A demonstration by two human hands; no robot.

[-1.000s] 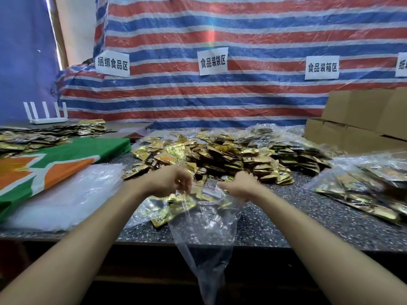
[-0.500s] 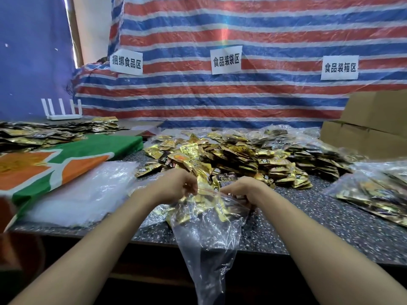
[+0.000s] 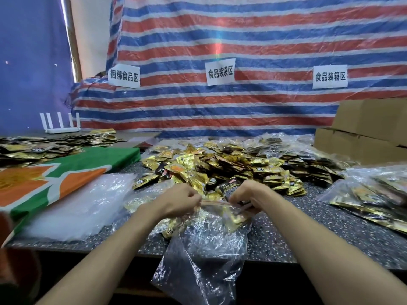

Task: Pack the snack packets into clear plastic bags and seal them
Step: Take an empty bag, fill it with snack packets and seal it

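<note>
Striped red and blue tarp (image 3: 242, 36) hangs behind the speckled grey table (image 3: 308, 227), where a big heap of shiny gold snack packets (image 3: 242, 164) lies. Just in front of that heap, a clear plastic bag (image 3: 204, 249) droops over the table edge. The left hand (image 3: 176, 201) and right hand (image 3: 246, 194) each pinch its top strip. I think it is best to pull the mouth wide so packets slide in.

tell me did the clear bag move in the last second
No. The clear bag still hangs over the table's front edge, its mouth just short of the packet pile; only the camera shifted.
</note>
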